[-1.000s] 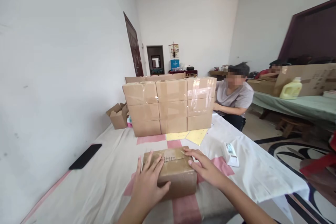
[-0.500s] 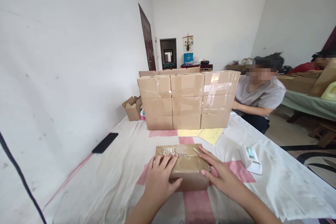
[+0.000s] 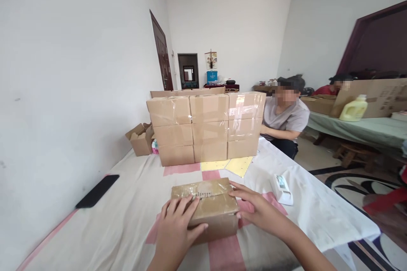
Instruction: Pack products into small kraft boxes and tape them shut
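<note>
A small cardboard box (image 3: 216, 207) sealed with brown tape lies on the cloth in front of me. A jagged tape edge crosses its top. My left hand (image 3: 178, 222) holds its left part, with fingers over the top and the thumb against the near side. At the right end, my right hand (image 3: 257, 209) grips the box, fingertips on the top edge and thumb lower at the near corner. Beyond it stands a wall of similar boxes (image 3: 208, 129), stacked in three columns and three rows, with clear tape on them.
A black phone (image 3: 98, 191) lies at the left by the wall. A white device (image 3: 281, 189) sits to the right. An opened carton (image 3: 140, 139) stands left of the stack. A person (image 3: 286, 114) crouches at its right; another person (image 3: 330, 87) is behind the green-covered table (image 3: 375, 129).
The view has turned to the right, so the scene sits further left and more of the right side shows. Both hands keep their hold on the box.
</note>
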A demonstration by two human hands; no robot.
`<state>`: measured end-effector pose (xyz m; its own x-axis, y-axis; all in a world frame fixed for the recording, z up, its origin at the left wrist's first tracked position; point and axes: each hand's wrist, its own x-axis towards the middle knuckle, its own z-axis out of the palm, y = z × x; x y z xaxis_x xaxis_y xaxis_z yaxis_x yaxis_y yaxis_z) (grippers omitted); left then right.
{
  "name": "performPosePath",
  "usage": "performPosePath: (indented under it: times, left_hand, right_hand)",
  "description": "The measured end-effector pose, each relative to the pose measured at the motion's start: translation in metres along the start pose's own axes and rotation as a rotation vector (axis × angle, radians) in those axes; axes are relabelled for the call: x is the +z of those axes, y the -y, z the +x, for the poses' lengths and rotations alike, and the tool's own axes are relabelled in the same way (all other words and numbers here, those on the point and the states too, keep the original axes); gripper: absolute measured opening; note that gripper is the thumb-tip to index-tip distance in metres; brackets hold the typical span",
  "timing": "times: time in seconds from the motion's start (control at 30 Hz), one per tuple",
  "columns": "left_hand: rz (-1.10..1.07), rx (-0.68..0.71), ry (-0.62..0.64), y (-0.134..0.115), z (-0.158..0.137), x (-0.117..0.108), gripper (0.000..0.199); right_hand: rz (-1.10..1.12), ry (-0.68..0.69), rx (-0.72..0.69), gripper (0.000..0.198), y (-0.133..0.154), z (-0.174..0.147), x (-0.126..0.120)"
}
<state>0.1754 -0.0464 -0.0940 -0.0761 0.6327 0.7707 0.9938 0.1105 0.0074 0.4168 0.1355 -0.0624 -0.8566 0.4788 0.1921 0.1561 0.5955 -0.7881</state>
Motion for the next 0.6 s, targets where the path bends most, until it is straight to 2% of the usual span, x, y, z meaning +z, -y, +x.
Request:
performPosePath:
  times: [0.1, 0.2, 0.27, 0.3, 0.4, 0.47, 0.53, 0.6]
  left_hand:
    - [0.041, 0.041, 0.0, 0.004, -0.003, 0.002, 0.051]
    - [0.106, 0.104, 0.012, 0.009, -0.007, 0.005, 0.058]
    - [0.134, 0.13, 0.005, 0.012, -0.009, 0.007, 0.057]
    - [0.141, 0.14, -0.002, 0.013, -0.009, 0.008, 0.055]
    - [0.158, 0.158, -0.008, 0.015, -0.011, 0.01, 0.049]
    - [0.164, 0.148, 0.011, 0.015, -0.011, 0.01, 0.047]
    - [0.162, 0.144, 0.032, 0.014, -0.011, 0.008, 0.047]
    - [0.157, 0.152, 0.046, 0.014, -0.011, 0.007, 0.047]
  right_hand:
    - [0.015, -0.008, -0.02, 0.054, -0.003, -0.004, -0.006]
    - [0.08, -0.041, -0.063, 0.042, -0.014, -0.005, -0.021]
    - [0.087, -0.156, -0.053, 0.031, -0.028, -0.004, -0.037]
    - [0.067, -0.258, -0.026, 0.027, -0.036, -0.004, -0.047]
    - [-0.009, -0.662, 0.205, 0.02, -0.067, -0.009, -0.081]
    - [-0.026, -0.871, 0.394, 0.025, -0.088, -0.018, -0.101]
    - [-0.023, -0.977, 0.528, 0.032, -0.105, -0.029, -0.114]
    - [-0.009, -1.01, 0.626, 0.038, -0.118, -0.039, -0.12]
